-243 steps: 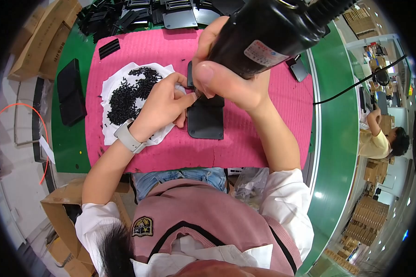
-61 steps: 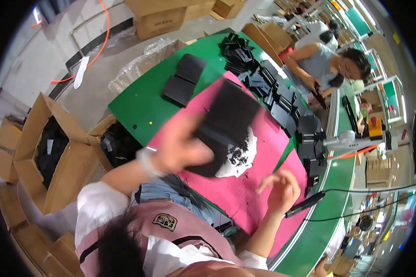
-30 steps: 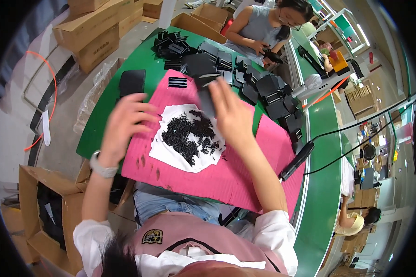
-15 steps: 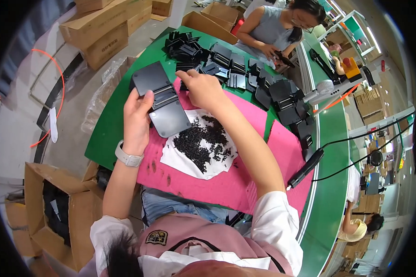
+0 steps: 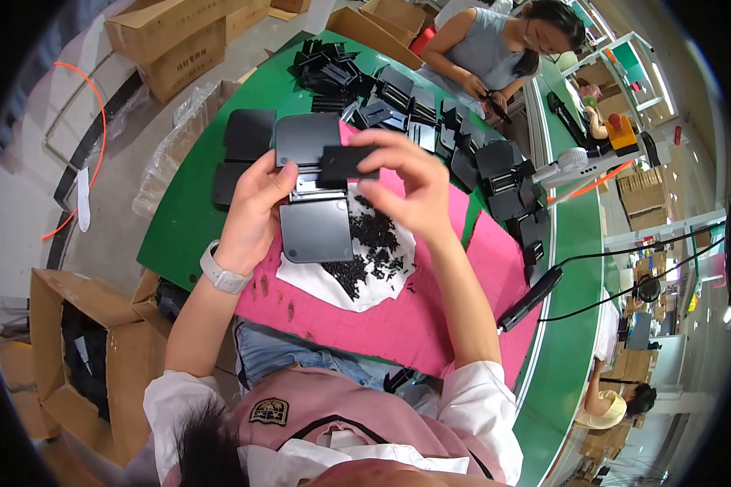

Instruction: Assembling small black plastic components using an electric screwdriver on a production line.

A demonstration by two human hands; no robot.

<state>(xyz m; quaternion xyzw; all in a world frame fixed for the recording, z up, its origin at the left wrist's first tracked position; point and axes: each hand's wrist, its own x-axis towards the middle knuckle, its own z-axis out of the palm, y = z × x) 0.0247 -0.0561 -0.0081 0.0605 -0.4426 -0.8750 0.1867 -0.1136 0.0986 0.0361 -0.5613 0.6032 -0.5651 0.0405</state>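
Observation:
My left hand (image 5: 256, 207) holds a dark grey hinged case (image 5: 310, 195), opened flat, by its left edge above the pink mat (image 5: 430, 316). My right hand (image 5: 410, 183) pinches a small flat black part (image 5: 345, 161) and holds it over the case's hinge area. Just below the case lies a white sheet (image 5: 333, 284) with a heap of small black screws (image 5: 374, 243). A white watch is on my left wrist.
Many black case parts (image 5: 430, 122) are piled at the far side of the green table (image 5: 195, 195), with flat black panels (image 5: 244, 146) at its left. A black electric screwdriver (image 5: 532, 296) lies at the right. Another person (image 5: 503, 49) works across the table. Cardboard boxes (image 5: 89, 357) stand on the floor.
The case has come closer and now lies fully open in my left hand. My right hand has picked up a small black part and brought it over the case.

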